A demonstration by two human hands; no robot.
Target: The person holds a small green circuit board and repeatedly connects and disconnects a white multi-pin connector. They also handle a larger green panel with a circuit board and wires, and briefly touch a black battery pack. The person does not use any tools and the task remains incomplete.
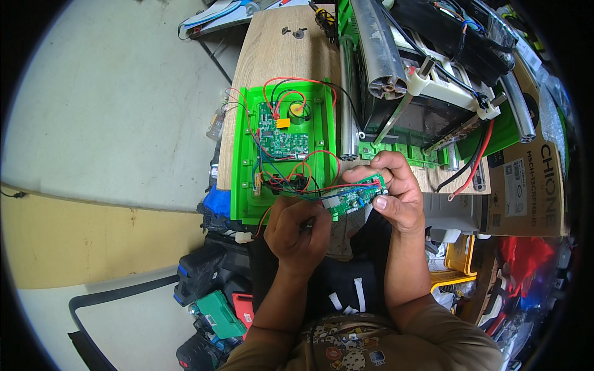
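Observation:
Between both hands a small green circuit board (356, 199) is tilted over the front right corner of a green plastic housing (239, 142). My right hand (399, 201) pinches the board's right end between thumb and fingers. My left hand (297, 232) is closed at the board's left end, fingers curled; its fingertips are partly hidden, and I cannot see what they grip. Red, black and blue wires run from the board into the housing. Inside lies a larger green circuit board (281, 142) with a yellow-topped round part (297, 110). A white connector (243, 237) hangs beside my left hand.
A black battery-like block (408, 114) in a metal-rail frame (378, 55) stands right of the housing on the wooden table (272, 49). Loose cables (475, 164) hang off its side. A cardboard box (526, 185) stands at right; tool cases (219, 315) lie lower left.

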